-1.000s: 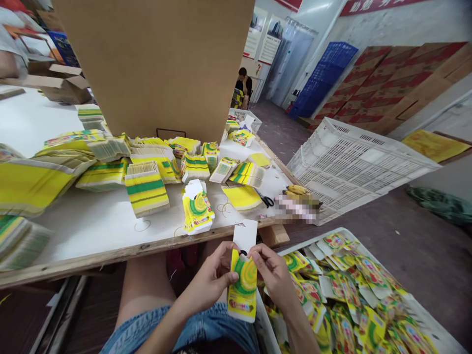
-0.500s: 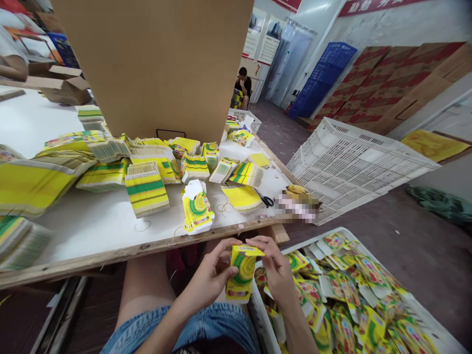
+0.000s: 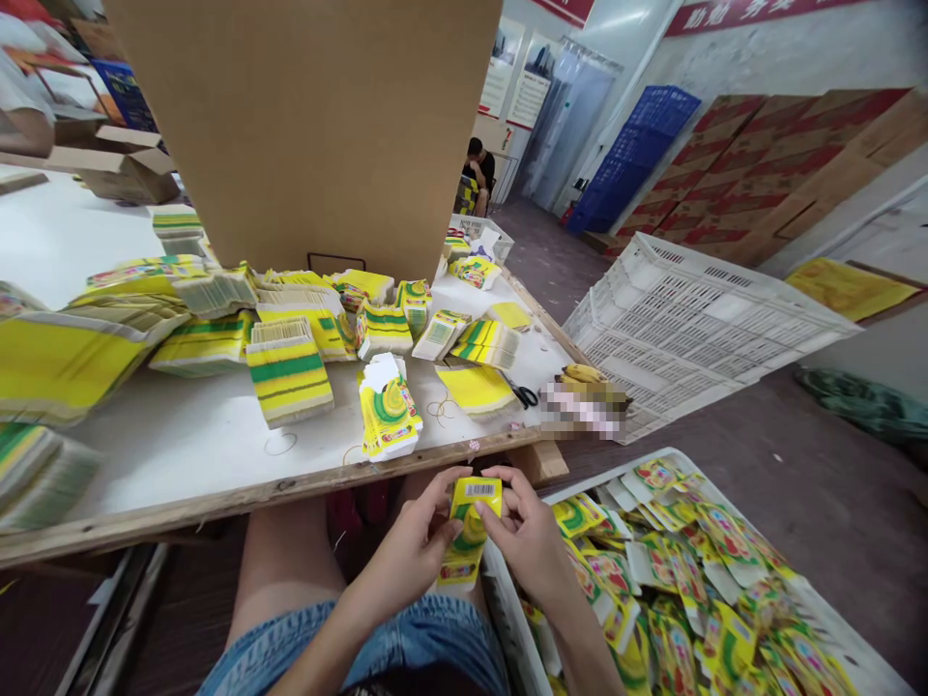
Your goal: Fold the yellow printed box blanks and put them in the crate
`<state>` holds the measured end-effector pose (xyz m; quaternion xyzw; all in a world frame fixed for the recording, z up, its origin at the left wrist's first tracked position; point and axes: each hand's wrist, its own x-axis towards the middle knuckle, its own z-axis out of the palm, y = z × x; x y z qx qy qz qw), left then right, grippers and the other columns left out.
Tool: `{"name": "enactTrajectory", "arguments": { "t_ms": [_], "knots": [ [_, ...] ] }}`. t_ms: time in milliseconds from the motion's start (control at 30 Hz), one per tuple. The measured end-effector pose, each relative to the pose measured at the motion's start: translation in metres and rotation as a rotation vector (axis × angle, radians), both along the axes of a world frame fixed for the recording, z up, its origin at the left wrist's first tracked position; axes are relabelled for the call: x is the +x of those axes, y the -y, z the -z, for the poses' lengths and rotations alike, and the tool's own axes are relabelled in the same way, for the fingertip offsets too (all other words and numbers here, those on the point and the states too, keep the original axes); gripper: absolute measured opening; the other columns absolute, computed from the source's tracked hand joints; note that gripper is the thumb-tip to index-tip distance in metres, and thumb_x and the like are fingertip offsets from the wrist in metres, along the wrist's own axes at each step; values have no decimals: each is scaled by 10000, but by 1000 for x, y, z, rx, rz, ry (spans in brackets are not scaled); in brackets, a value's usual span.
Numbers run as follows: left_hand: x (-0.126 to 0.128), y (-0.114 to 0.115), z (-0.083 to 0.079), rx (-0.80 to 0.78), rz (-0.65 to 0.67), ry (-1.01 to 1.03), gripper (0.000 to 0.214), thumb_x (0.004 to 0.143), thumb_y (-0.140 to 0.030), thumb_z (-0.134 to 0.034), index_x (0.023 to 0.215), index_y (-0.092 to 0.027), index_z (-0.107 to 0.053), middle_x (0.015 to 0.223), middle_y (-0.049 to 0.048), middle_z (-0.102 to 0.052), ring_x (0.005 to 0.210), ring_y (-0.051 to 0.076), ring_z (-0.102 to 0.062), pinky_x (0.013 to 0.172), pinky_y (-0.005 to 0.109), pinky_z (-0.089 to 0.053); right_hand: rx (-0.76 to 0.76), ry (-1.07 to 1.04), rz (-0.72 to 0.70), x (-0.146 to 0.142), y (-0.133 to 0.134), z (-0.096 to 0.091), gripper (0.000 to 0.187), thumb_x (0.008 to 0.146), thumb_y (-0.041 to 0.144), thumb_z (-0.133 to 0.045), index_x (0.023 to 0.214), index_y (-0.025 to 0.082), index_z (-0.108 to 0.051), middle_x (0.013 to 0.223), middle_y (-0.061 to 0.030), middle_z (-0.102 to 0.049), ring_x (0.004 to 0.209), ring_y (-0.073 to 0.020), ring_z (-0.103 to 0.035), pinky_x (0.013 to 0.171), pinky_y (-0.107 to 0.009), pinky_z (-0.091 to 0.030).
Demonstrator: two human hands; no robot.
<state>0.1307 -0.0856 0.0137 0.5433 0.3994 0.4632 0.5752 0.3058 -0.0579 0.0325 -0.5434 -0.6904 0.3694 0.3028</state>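
Above my lap, in front of the table's edge, a small yellow and green carton [image 3: 466,561] is held between both hands. My left hand [image 3: 419,532] grips its left side, thumb across the front. My right hand [image 3: 520,517] closes on the upper right, with the thumb pressed on the front face just below a barcoded end. A small pile of flattened cartons [image 3: 390,411] lies on the table straight ahead. At my right, a white crate [image 3: 500,590] is heaped with yellow cartons [image 3: 667,580], several with white flaps sticking out.
Bundles of flat yellow cartons [image 3: 288,377] cover the white table [image 3: 217,459]. Black scissors [image 3: 523,394] and bananas [image 3: 584,375] lie near its right edge. A large cardboard sheet [image 3: 311,135] stands behind. White crates [image 3: 696,329] are stacked at right; a person [image 3: 478,169] sits far back.
The carton has tilted so its barcoded end faces me more. My right thumb has moved from the top edge onto the front face.
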Motion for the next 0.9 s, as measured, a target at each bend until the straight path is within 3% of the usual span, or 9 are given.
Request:
{"name": "enactTrajectory", "arguments": {
  "t_ms": [133, 333, 500, 667, 733, 800, 900],
  "knots": [
    [0, 1, -1, -10, -22, 3, 498, 888, -205, -549, 1374, -191, -446, 1054, 102, -702, 928, 198, -639, 841, 293, -491, 37, 14, -2, -1, -1, 1, 371, 799, 283, -654, 1148, 214, -547, 572, 107, -324, 504, -113, -394, 528, -228, -329],
    [0, 0, 0, 2, -46, -79, 515, 879, -190, -546, 1386, -199, -456, 920, 62, -695, 883, 192, -624, 818, 290, -481, 61, 32, 89, -6, 0, 3, 330, 790, 255, -654, 1100, 215, -547, 554, 108, -357, 502, -120, -408, 529, -235, -337],
    [-1, -2, 7, -52, -69, 120, 512, 870, -258, -600, 1360, -204, -461, 1002, 91, -697, 870, 199, -648, 799, 312, -509, 4, -119, -13, 0, -1, 3, 378, 885, 328, -604, 1235, 190, -569, 623, 53, -516, 580, -140, -500, 572, -252, -401],
    [6, 0, 6, -92, -63, 171, 478, 835, -261, -656, 1288, -189, -518, 965, 86, -714, 847, 210, -681, 759, 311, -540, 46, -213, 33, 3, -1, 6, 311, 896, 362, -606, 1165, 207, -628, 926, -47, -650, 778, -178, -584, 690, -288, -463],
    [8, 0, 4, -64, -65, 119, 444, 845, -228, -627, 1278, -193, -535, 1016, 96, -717, 892, 224, -696, 790, 335, -558, 29, -246, 29, 4, 0, 4, 264, 891, 352, -605, 1116, 215, -623, 979, -61, -660, 825, -197, -599, 721, -307, -474],
    [5, -3, 2, 51, -119, -28, 414, 865, -188, -577, 1278, -210, -553, 1166, 119, -690, 1054, 250, -671, 920, 397, -537, 71, -195, 68, 10, 0, 0, 196, 877, 335, -607, 1035, 222, -633, 895, -47, -651, 788, -203, -583, 708, -317, -464],
    [-9, -16, 2, 346, -342, -407, 445, 885, -159, -535, 1323, -237, -539, 1399, 125, -562, 1350, 277, -468, 1141, 520, -331, 286, 24, 192, 26, -1, -11, 113, 824, 313, -644, 898, 230, -658, 847, -48, -625, 783, -225, -541, 735, -352, -427]
  ]
}}
